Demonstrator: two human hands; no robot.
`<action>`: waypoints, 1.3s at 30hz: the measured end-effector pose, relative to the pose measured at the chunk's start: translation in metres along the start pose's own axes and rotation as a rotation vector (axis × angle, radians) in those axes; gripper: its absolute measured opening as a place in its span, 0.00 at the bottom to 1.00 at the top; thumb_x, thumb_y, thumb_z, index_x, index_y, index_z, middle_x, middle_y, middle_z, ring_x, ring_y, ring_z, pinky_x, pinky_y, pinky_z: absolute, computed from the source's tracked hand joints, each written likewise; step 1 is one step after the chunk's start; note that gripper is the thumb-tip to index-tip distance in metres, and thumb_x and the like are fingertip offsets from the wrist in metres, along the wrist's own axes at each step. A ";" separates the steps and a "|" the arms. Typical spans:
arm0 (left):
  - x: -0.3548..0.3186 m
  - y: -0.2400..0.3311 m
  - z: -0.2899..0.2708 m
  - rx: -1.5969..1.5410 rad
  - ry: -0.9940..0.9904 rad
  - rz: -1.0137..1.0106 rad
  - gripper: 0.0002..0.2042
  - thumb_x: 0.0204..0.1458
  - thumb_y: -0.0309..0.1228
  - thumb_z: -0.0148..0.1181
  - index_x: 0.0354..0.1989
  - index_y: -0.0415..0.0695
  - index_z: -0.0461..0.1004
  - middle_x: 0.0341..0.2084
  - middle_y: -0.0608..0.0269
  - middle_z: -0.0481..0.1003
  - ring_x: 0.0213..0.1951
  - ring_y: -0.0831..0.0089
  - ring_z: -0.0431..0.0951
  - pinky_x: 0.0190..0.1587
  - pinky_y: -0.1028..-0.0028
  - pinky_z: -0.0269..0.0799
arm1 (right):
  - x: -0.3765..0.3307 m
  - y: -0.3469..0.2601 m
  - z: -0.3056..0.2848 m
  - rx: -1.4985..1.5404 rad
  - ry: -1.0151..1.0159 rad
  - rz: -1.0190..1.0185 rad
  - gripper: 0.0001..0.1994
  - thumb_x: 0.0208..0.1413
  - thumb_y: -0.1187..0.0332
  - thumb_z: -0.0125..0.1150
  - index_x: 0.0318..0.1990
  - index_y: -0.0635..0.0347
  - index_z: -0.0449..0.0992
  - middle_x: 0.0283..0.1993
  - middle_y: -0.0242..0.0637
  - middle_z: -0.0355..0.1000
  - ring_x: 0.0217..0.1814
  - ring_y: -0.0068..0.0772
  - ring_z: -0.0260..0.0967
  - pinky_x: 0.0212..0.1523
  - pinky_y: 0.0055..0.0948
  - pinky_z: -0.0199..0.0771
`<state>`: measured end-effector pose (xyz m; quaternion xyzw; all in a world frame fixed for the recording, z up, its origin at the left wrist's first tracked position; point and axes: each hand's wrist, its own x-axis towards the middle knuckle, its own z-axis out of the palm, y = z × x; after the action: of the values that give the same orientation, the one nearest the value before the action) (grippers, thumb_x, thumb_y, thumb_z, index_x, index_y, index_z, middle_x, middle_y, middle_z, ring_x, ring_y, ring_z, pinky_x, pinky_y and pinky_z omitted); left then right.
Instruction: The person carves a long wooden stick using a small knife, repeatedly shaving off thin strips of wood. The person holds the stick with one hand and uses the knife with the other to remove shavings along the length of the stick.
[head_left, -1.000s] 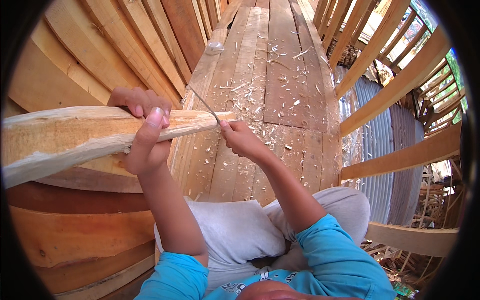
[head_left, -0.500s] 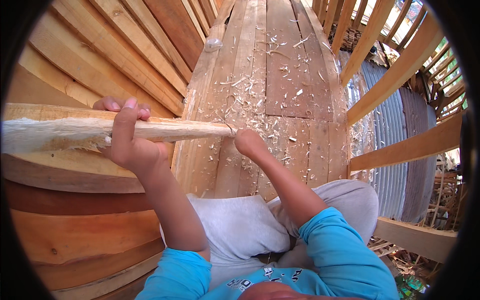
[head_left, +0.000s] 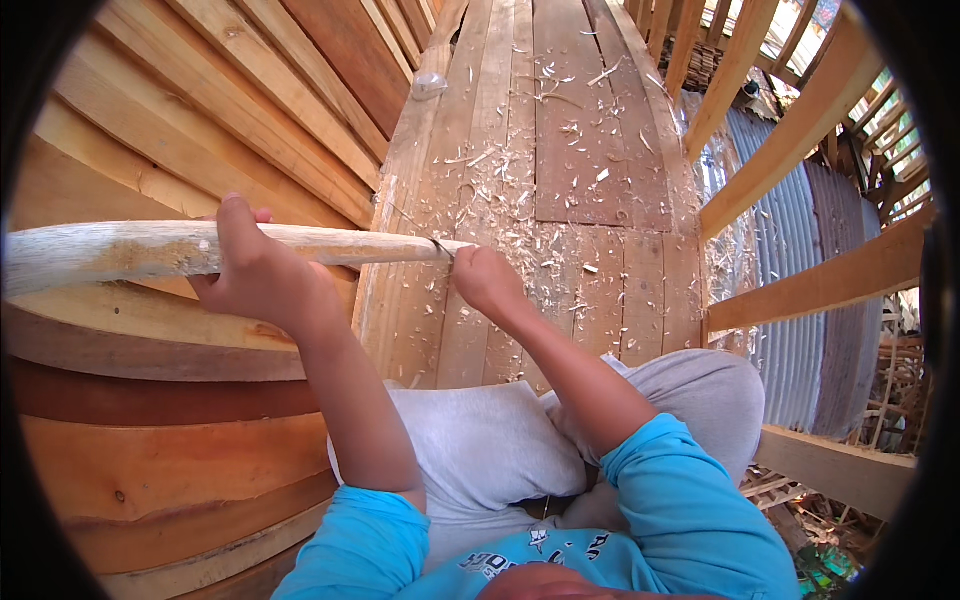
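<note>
A long, pale, peeled wooden pole (head_left: 130, 248) reaches in from the left edge and tapers toward the middle of the view. My left hand (head_left: 265, 262) is closed around it, thumb on top, some fingers hidden behind the wood. At the thin end of the pole, my right hand (head_left: 487, 278) makes a fist. A thin dark blade-like tool (head_left: 440, 246) crosses the pole just beside that fist; its handle is hidden in the fingers. The pole's surface looks rough and freshly scraped, whitish with yellow-brown patches.
Curly wood shavings (head_left: 495, 190) litter the plank floor (head_left: 600, 290). Stacked boards (head_left: 170, 470) stand along the left. Wooden railing posts (head_left: 790, 135) rise at the right, with corrugated metal sheets (head_left: 790, 290) beyond. A clear plastic piece (head_left: 428, 86) lies farther ahead. My crossed legs are below.
My right fist has shifted slightly left and up along the tip, the blade-like tool with it. The pole has rolled or tilted a little, and my left hand has turned with it.
</note>
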<state>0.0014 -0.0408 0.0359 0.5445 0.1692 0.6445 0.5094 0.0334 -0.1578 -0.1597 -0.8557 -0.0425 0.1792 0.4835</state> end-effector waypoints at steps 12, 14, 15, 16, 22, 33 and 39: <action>-0.003 0.004 0.002 -0.095 -0.026 -0.075 0.06 0.45 0.22 0.57 0.23 0.40 0.65 0.18 0.67 0.65 0.23 0.78 0.65 0.30 0.75 0.62 | 0.013 0.023 -0.013 -0.378 -0.050 -0.123 0.22 0.61 0.62 0.37 0.38 0.72 0.76 0.39 0.64 0.74 0.43 0.63 0.73 0.48 0.54 0.71; 0.001 0.003 -0.001 -0.099 -0.057 -0.111 0.06 0.45 0.22 0.57 0.23 0.40 0.65 0.18 0.67 0.65 0.24 0.78 0.66 0.31 0.75 0.62 | 0.012 0.025 -0.008 -0.309 -0.087 -0.088 0.23 0.61 0.62 0.36 0.38 0.73 0.76 0.39 0.64 0.74 0.44 0.63 0.73 0.49 0.54 0.71; 0.005 0.004 -0.003 -0.088 -0.067 -0.078 0.06 0.45 0.22 0.57 0.24 0.40 0.65 0.18 0.67 0.65 0.24 0.78 0.66 0.31 0.75 0.62 | 0.005 0.005 -0.008 -0.272 -0.117 -0.082 0.23 0.61 0.61 0.36 0.38 0.73 0.76 0.39 0.64 0.74 0.45 0.63 0.73 0.49 0.54 0.70; 0.001 0.005 -0.001 -0.089 -0.082 -0.067 0.06 0.45 0.22 0.57 0.24 0.40 0.65 0.18 0.67 0.65 0.24 0.77 0.66 0.31 0.75 0.62 | 0.002 -0.012 -0.004 -0.140 -0.087 -0.040 0.25 0.61 0.59 0.36 0.37 0.76 0.75 0.38 0.65 0.74 0.43 0.65 0.73 0.49 0.52 0.70; 0.003 -0.003 -0.002 -0.070 -0.009 -0.071 0.09 0.43 0.22 0.57 0.20 0.44 0.62 0.18 0.67 0.62 0.24 0.76 0.63 0.29 0.71 0.61 | 0.008 0.003 -0.001 0.050 -0.080 0.085 0.27 0.61 0.57 0.35 0.35 0.77 0.75 0.37 0.66 0.74 0.44 0.65 0.73 0.51 0.50 0.69; 0.010 -0.006 -0.005 -0.096 0.063 -0.126 0.07 0.45 0.22 0.56 0.21 0.39 0.63 0.18 0.67 0.63 0.25 0.77 0.63 0.33 0.74 0.62 | -0.009 -0.021 0.004 0.065 -0.062 0.017 0.28 0.62 0.57 0.34 0.32 0.74 0.77 0.33 0.63 0.74 0.40 0.64 0.73 0.47 0.52 0.70; 0.005 -0.009 -0.006 -0.024 0.040 -0.036 0.06 0.48 0.23 0.57 0.24 0.35 0.67 0.19 0.66 0.64 0.24 0.76 0.66 0.31 0.75 0.64 | 0.012 0.001 -0.006 -0.030 -0.045 0.068 0.27 0.62 0.57 0.35 0.33 0.75 0.77 0.36 0.66 0.73 0.43 0.65 0.72 0.49 0.52 0.70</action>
<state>0.0014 -0.0307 0.0300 0.5224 0.1815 0.6477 0.5240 0.0465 -0.1602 -0.1606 -0.8597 -0.0271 0.2139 0.4630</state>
